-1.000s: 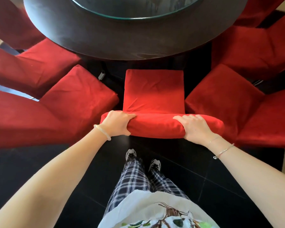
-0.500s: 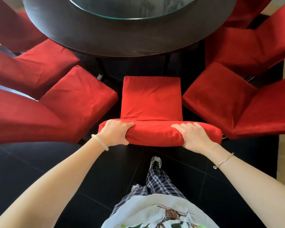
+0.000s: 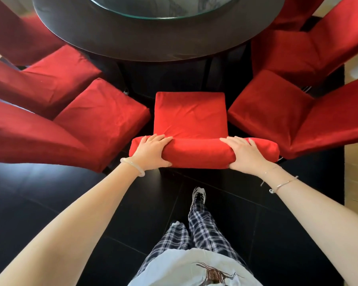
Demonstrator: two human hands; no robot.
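Left hand [image 3: 153, 150] and right hand [image 3: 244, 153] are each holding a curled grip round the backrest top of one red chair [image 3: 189, 114], which is standing on black floor tiles [image 3: 50, 193] facing one round dark desk [image 3: 153, 44], at least four matching chairs [image 3: 103, 120] flanking.

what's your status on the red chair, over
Left hand and right hand both grip red chair by its backrest top. Seat short of round table. Left neighbour chair and right neighbour chair close alongside.
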